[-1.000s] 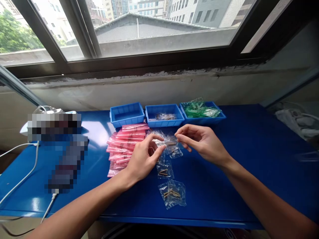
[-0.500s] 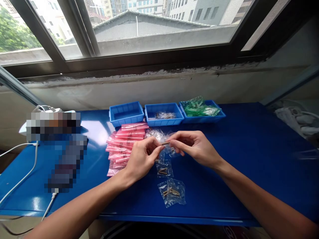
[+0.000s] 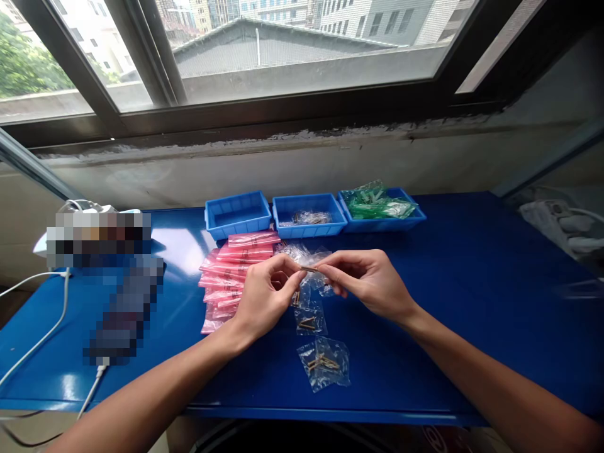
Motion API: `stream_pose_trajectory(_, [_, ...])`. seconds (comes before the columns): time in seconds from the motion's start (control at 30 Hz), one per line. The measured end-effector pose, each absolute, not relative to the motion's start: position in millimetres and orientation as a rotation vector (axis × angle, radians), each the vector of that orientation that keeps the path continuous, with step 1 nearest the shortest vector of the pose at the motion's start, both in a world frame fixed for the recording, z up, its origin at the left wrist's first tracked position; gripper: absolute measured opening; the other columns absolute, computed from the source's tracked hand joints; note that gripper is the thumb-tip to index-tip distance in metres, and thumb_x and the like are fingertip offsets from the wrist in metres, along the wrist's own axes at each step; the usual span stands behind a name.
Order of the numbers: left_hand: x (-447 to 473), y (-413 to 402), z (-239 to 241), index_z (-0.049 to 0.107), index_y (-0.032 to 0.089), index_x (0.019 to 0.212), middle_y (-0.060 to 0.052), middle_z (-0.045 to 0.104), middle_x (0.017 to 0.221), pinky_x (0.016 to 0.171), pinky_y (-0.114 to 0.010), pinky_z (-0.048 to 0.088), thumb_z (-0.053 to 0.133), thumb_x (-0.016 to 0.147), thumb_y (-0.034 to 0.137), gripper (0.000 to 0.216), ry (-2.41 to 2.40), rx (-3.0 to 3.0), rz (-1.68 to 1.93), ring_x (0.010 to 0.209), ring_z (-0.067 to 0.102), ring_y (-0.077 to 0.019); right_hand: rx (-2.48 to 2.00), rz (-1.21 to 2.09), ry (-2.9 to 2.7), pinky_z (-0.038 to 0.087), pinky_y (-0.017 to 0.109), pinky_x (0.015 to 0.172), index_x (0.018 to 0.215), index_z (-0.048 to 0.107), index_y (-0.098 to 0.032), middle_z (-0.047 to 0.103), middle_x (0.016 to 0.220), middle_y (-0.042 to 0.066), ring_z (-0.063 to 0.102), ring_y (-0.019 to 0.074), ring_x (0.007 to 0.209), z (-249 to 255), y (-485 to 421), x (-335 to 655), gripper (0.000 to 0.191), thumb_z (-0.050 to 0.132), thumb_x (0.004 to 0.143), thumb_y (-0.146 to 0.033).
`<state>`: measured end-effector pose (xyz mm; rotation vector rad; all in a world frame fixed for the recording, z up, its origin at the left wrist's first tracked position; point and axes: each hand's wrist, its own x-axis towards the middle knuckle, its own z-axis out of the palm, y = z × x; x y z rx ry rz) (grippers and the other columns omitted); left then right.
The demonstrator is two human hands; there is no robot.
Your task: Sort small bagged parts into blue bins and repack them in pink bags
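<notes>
In the head view, both hands meet near the middle of the frame. The left hand [image 3: 264, 292] and the right hand [image 3: 372, 280] pinch a thin brownish rod [image 3: 309, 269] between them, one end at each set of fingertips, above some clear bags [image 3: 295, 253]. Just left of the left hand, pink bags [image 3: 226, 267] with dark print lie overlapped. Below the hands, at lower centre, two clear packets [image 3: 324, 363] of short metallic pieces lie one below the other on the blue table [image 3: 453, 308]. Across upper centre stand three blue trays [image 3: 311, 231] in a row; the middle one holds clear bags, the right one green bags [image 3: 377, 206]. At left lie a blurred-out dark object [image 3: 127, 308] and white cables [image 3: 97, 380].
</notes>
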<state>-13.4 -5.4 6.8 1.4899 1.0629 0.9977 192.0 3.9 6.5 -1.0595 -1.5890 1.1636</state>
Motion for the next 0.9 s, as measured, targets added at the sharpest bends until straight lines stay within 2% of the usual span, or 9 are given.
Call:
stream_pose_trajectory(0.1, [-13,-5,6,0.062,0.016,0.080,0.002,0.059,0.061,0.046,-0.019,0.040,0.071,0.091,0.034,0.023,1.065,1.497,1.013,0.049,0.052,-0.0083,-1.083,1.144,-1.571,0.046,0.022,0.039,0.089,0.086,-0.018,0.067,0.054,0.000,0.056,0.0111,0.041,6,3,191,0.022,0.081,0.088,-0.039])
stream_pose_trajectory(0.27, [-13,-7,6,0.068,0.016,0.100,0.003,0.063,0.059,0.044,-0.018,0.044,0.068,0.095,0.032,0.017,1.052,1.476,1.046,0.047,0.057,-0.0095,-1.035,1.167,-1.522,0.051,0.024,0.037,0.094,0.087,-0.018,0.072,0.056,0.002,0.064,0.0151,0.041,2,1,190,0.024,0.081,0.089,-0.040])
stream_pose_trajectory(0.33, [-13,-7,6,0.068,0.016,0.101,0.000,0.069,0.067,0.043,-0.018,0.046,0.068,0.095,0.029,0.015,1.031,1.459,1.054,0.050,0.063,-0.0109,-1.015,1.119,-1.543,0.058,0.027,0.042,0.097,0.087,-0.019,0.079,0.067,0.005,0.070,0.0179,0.048,0,1,189,0.021,0.080,0.089,-0.038])
stream_pose_trajectory(0.4, [-14,-7,5,0.068,0.016,0.100,-0.003,0.075,0.081,0.044,-0.018,0.049,0.067,0.095,0.026,0.011,1.020,1.465,1.082,0.057,0.069,-0.0125,-1.025,1.028,-1.581,0.066,0.032,0.052,0.104,0.087,-0.021,0.085,0.086,0.008,0.077,0.0212,0.058,0,0,189,0.020,0.079,0.090,-0.033])
stream_pose_trajectory(0.47, [-14,-8,4,0.070,0.017,0.102,-0.006,0.078,0.096,0.048,-0.019,0.053,0.066,0.095,0.022,0.009,1.018,1.506,1.132,0.067,0.074,-0.0141,-1.032,0.899,-1.628,0.072,0.039,0.068,0.111,0.085,-0.023,0.084,0.105,0.008,0.083,0.0266,0.077,0,-1,189,0.023,0.077,0.091,-0.027])
stream_pose_trajectory(0.53, [-14,-8,5,0.072,0.018,0.107,-0.008,0.078,0.106,0.054,-0.020,0.057,0.065,0.097,0.022,0.012,1.016,1.558,1.174,0.077,0.077,-0.0163,-1.013,0.761,-1.678,0.072,0.043,0.083,0.117,0.083,-0.024,0.081,0.117,0.006,0.082,0.0307,0.099,0,-3,188,0.028,0.074,0.091,-0.022])
stream_pose_trajectory(0.6, [-14,-10,6,0.072,0.018,0.111,-0.008,0.078,0.109,0.058,-0.022,0.060,0.065,0.098,0.023,0.015,1.006,1.592,1.199,0.084,0.079,-0.0187,-0.987,0.652,-1.724,0.070,0.044,0.091,0.121,0.082,-0.026,0.080,0.120,0.004,0.080,0.0309,0.108,1,-5,188,0.031,0.072,0.092,-0.019])
stream_pose_trajectory(0.7, [-13,-11,9,0.072,0.018,0.112,-0.008,0.079,0.110,0.063,-0.023,0.062,0.066,0.098,0.023,0.016,0.988,1.617,1.226,0.092,0.080,-0.0208,-0.963,0.575,-1.758,0.070,0.042,0.092,0.123,0.081,-0.028,0.079,0.121,0.003,0.080,0.0293,0.107,2,-6,189,0.033,0.071,0.094,-0.017])
stream_pose_trajectory(0.9, [-14,-11,10,0.072,0.018,0.109,-0.008,0.079,0.107,0.064,-0.024,0.060,0.064,0.097,0.020,0.015,1.060,1.688,1.199,0.089,0.078,-0.0191,-0.995,0.554,-1.773,0.069,0.045,0.093,0.117,0.084,-0.029,0.081,0.118,0.004,0.080,0.0312,0.106,5,-7,190,0.028,0.071,0.094,-0.021])
